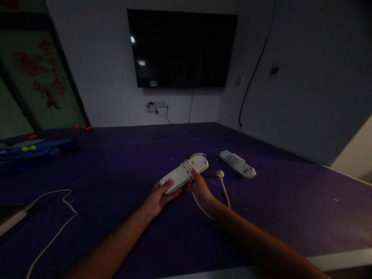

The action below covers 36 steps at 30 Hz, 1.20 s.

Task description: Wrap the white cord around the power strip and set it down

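Observation:
A white power strip is held just above the purple floor mat, its cord wound round its middle. My left hand grips the near end of the strip, thumb on top. My right hand is closed on the wound cord at the strip's middle. The loose tail of the cord runs under my right wrist and ends in a white plug lying on the mat to the right.
A second white power strip with its cord wrapped round it lies further right. Another white cord and strip end lie at the left. A dark TV hangs on the far wall. Blue items rest at far left.

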Tool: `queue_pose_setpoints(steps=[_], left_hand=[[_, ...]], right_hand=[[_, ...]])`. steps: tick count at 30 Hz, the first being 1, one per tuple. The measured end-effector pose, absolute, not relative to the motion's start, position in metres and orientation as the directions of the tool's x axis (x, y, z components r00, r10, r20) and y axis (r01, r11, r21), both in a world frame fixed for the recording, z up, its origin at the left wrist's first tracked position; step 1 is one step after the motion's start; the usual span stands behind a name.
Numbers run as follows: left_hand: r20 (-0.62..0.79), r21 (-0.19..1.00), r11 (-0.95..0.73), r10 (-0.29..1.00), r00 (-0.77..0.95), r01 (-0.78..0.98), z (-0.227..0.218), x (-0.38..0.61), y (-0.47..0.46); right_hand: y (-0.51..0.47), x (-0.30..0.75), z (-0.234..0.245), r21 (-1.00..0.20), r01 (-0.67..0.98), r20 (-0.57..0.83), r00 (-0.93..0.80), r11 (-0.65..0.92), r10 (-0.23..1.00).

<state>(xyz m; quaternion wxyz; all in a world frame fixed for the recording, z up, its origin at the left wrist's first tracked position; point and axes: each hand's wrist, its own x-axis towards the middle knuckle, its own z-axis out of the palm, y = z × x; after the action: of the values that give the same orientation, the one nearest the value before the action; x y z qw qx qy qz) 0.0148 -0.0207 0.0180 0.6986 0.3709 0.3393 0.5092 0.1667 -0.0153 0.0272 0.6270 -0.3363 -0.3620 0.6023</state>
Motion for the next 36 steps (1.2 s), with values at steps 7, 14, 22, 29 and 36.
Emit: queue_pose_setpoints(steps=[7, 14, 22, 29, 36], left_hand=[[-0.123, 0.855, 0.176, 0.983, 0.138, -0.488, 0.023, 0.017, -0.019], [0.126, 0.921, -0.137, 0.991, -0.053, -0.366, 0.019, 0.01, -0.011], [0.504, 0.863, -0.495, 0.858, -0.096, 0.104, 0.019, 0.0, -0.008], [0.714, 0.625, -0.66, 0.699, 0.038, 0.417, 0.021, -0.003, -0.012], [0.84, 0.336, -0.78, 0.502, 0.208, 0.528, 0.01, -0.011, -0.002]], right_hand=[[-0.015, 0.166, 0.028, -0.855, -0.518, 0.029, -0.066, -0.009, 0.997], [-0.012, 0.17, 0.022, -0.912, -0.356, -0.124, -0.231, -0.202, 0.965], [-0.012, 0.172, 0.028, -0.897, -0.316, -0.233, -0.255, -0.309, 0.938], [-0.009, 0.173, 0.029, -0.863, -0.369, -0.249, -0.283, -0.345, 0.926], [-0.012, 0.176, 0.039, -0.854, -0.379, -0.269, -0.264, -0.357, 0.926]])
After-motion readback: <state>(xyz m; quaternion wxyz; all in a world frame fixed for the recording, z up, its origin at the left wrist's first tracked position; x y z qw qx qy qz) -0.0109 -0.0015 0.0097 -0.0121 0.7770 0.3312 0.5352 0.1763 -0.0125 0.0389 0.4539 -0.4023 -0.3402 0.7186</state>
